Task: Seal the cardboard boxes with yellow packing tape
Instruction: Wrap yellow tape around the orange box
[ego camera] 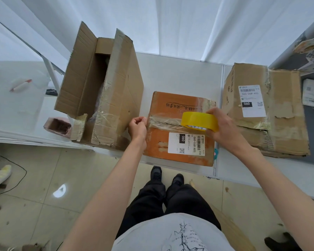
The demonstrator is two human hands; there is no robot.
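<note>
An orange cardboard box (178, 105) with a white shipping label lies closed on the white table in front of me. Old clear tape runs along its centre seam. My right hand (223, 129) grips a roll of yellow packing tape (198, 119) over the right part of the seam. My left hand (138, 126) pinches at the left edge of the box, where the seam ends. Whether a strip of tape runs between roll and left hand cannot be made out.
A tall brown box (98, 87) with open flaps stands to the left, touching my left hand's side. A larger closed brown box (272, 109) with a label lies to the right. The white table (179, 75) ends near my legs. A pink item (58, 125) sits at far left.
</note>
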